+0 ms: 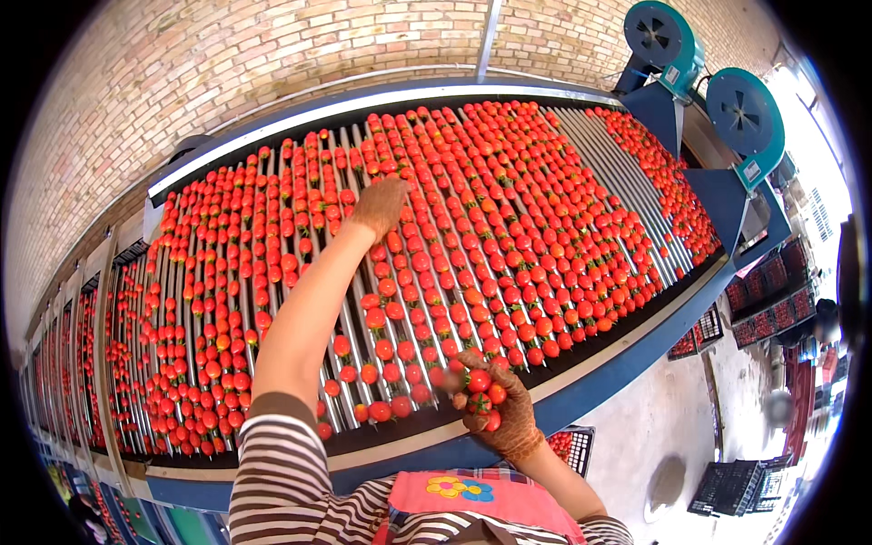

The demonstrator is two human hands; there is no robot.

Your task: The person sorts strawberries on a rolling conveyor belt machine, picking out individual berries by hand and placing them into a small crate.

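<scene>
Rows of small red tomatoes (521,242) lie on the metal rollers of a roller conveyor (606,157). My left hand (381,206), in a brown patterned glove, reaches across to the middle of the rollers, back upward; its fingertips are at the tomatoes, and whether they grip one is hidden. Close to the near rail, my right hand (504,415), gloved alike, is turned palm up with its fingers curled around several tomatoes (479,392), some showing green stems.
The conveyor's blue near rail (586,398) runs before my body. Two teal blowers (746,126) stand at the far right end. Beyond the rail are a crate of tomatoes (571,446), black crates (727,487) on the floor and stacked tomato crates (770,317). A brick wall (272,61) rises behind.
</scene>
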